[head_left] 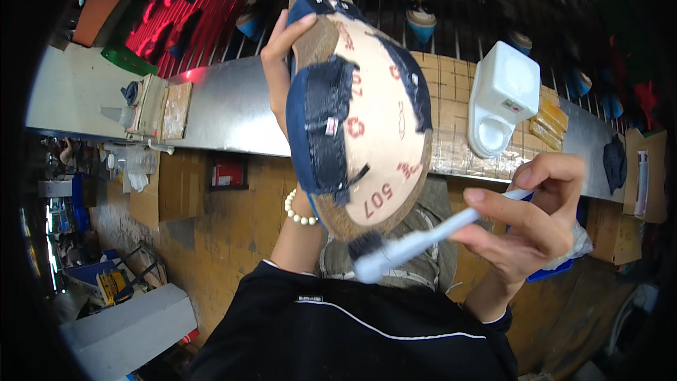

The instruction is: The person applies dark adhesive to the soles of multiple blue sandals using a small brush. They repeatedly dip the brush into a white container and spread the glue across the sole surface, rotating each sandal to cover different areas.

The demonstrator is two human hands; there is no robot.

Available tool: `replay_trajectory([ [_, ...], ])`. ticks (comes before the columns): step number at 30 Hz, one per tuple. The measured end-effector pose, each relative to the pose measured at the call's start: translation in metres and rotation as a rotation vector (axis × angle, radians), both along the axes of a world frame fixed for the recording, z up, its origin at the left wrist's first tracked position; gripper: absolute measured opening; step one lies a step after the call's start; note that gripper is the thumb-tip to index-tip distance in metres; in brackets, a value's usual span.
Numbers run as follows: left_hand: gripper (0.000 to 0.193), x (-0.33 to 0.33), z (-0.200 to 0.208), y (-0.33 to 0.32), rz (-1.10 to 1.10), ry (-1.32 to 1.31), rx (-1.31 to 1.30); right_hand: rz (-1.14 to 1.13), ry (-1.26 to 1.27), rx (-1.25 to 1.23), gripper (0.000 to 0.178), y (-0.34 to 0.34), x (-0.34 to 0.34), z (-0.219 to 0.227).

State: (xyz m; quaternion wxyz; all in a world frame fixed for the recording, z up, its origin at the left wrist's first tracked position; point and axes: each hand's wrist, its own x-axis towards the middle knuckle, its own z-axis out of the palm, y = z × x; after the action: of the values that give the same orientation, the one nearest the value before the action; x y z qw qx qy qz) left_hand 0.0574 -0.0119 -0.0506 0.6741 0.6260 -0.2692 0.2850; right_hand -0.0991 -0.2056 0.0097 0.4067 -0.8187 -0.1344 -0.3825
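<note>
My left hand point(277, 63) grips a sandal upper on a shoe last point(381, 134) by its far left side, sole side up. Its underside shows a pale insole board with reddish printing, a brown cork-like rim, and dark blue strap ends folded over the edges. Between the thumb and fingers of my right hand point(529, 222) is a brush point(423, 241) with a pale grey handle. The brush's black bristles are at the near end of the sole, against or just by its rim; I cannot tell if they touch.
On the metal-edged bench point(233, 109) stands a white plastic pot with a round cup point(497, 109), on a gridded brown board point(448, 99). Behind, several blue shoes on lasts point(421, 27) sit on a rack of bars. Cardboard boxes point(169, 187) stand at left.
</note>
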Motion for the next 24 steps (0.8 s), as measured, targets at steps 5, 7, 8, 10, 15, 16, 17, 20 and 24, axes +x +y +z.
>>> replay_trajectory([
  [5,0.054,-0.003,-0.002,-0.002,-0.051,0.068,-0.017,-0.17,0.138,0.035,0.038,-0.002,0.024,-0.003],
  [7,0.052,-0.01,0.002,-0.015,-0.024,0.021,-0.074,-0.25,0.071,0.02,0.039,-0.005,0.037,-0.003],
  [8,0.05,-0.015,0.006,-0.026,-0.003,-0.034,-0.13,-0.267,-0.001,-0.03,0.04,-0.006,0.036,-0.001],
  [10,0.045,-0.014,0.005,-0.023,0.004,0.106,-0.074,-0.072,0.041,-0.061,0.04,-0.01,0.021,0.004],
  [15,0.051,-0.023,0.005,-0.02,-0.036,-0.067,0.018,-0.218,0.109,-0.043,0.032,-0.006,0.038,0.015],
  [16,0.059,-0.026,0.003,-0.019,-0.037,-0.07,0.054,-0.253,0.106,-0.027,0.027,-0.007,0.052,0.017],
  [17,0.061,-0.032,0.005,-0.02,-0.029,-0.09,0.076,-0.3,0.119,-0.019,0.024,-0.008,0.065,0.018],
  [20,0.059,-0.032,0.002,-0.007,-0.19,-0.03,-0.018,-0.428,0.027,0.047,0.019,-0.015,0.093,0.018],
  [24,0.073,-0.049,-0.003,0.047,-0.608,0.412,-0.505,-0.369,-0.056,0.213,0.018,-0.03,0.088,0.009],
])
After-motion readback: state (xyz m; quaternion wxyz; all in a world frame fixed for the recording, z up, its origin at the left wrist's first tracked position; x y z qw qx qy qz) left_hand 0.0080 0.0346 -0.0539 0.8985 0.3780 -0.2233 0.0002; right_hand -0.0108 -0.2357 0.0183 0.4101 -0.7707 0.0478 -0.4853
